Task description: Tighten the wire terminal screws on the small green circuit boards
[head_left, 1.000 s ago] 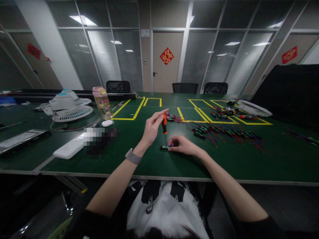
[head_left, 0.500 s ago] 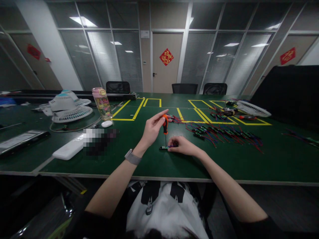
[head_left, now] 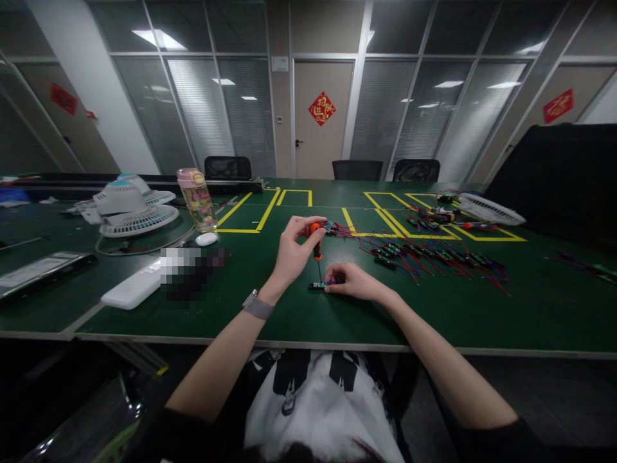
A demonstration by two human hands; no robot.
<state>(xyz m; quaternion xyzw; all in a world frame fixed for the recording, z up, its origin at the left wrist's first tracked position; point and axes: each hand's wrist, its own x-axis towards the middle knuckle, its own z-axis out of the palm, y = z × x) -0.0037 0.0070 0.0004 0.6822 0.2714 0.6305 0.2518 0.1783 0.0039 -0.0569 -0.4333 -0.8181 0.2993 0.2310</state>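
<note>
My left hand (head_left: 294, 251) is closed around the orange handle of a small screwdriver (head_left: 315, 247) that stands upright, its tip down on a small green circuit board (head_left: 318, 285) on the green table (head_left: 289, 315). My right hand (head_left: 354, 281) lies on the table with its fingers pinched on the right end of that board, holding it flat. A grey watch sits on my left wrist.
Several small boards with red and blue wires (head_left: 424, 257) lie spread to the right. A white fan (head_left: 137, 215), a pink-lidded bottle (head_left: 197, 200), a white mouse (head_left: 207, 238) and a white remote-like bar (head_left: 132, 290) stand at left. Another fan (head_left: 491, 210) lies far right.
The fingers of my left hand have curled tighter over the screwdriver handle, as in turning it. My right hand and the board have stayed in place.
</note>
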